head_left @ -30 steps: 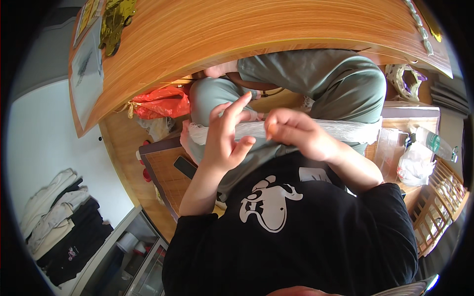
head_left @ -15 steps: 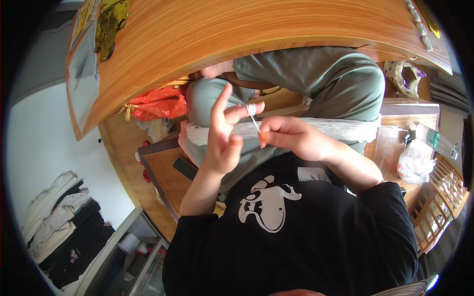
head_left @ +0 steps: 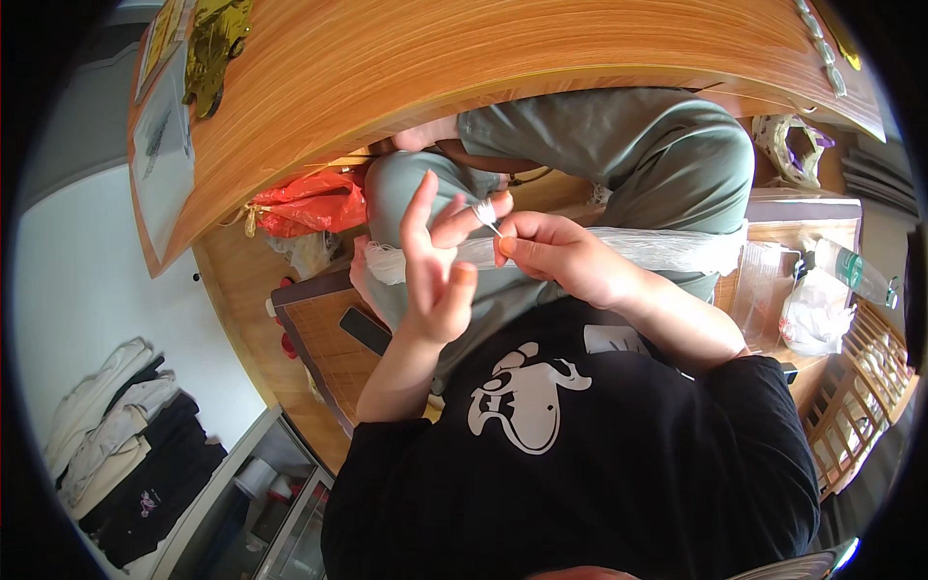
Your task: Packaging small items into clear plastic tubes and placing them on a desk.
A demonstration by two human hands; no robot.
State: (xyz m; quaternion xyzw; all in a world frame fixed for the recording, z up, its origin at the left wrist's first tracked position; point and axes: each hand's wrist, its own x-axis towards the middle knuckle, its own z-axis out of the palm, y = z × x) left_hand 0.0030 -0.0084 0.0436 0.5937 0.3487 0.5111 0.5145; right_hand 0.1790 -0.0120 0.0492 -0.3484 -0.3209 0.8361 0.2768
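White thread (head_left: 485,212) is wound around one finger of my left hand (head_left: 435,285), whose fingers are spread apart and raised. From that small coil a short strand runs to my right hand (head_left: 575,259), closed in a pinch on it between thumb and forefinger. Both hands are above my lap. A long skein of white thread (head_left: 667,250) lies across my legs, passing behind my hands; its looped end shows beside my left wrist.
A wooden table (head_left: 464,43) curves across the far side. At left are a red plastic bag (head_left: 314,203) and a dark phone (head_left: 364,332) on a mat. To the right are a clear bottle (head_left: 862,275), a white plastic bag (head_left: 817,319) and a slatted wooden basket (head_left: 860,401).
My right hand has shifted slightly up and left, bringing its pinch nearer the wound finger. My left fingers have tilted a little, and the strand between the hands looks shorter.
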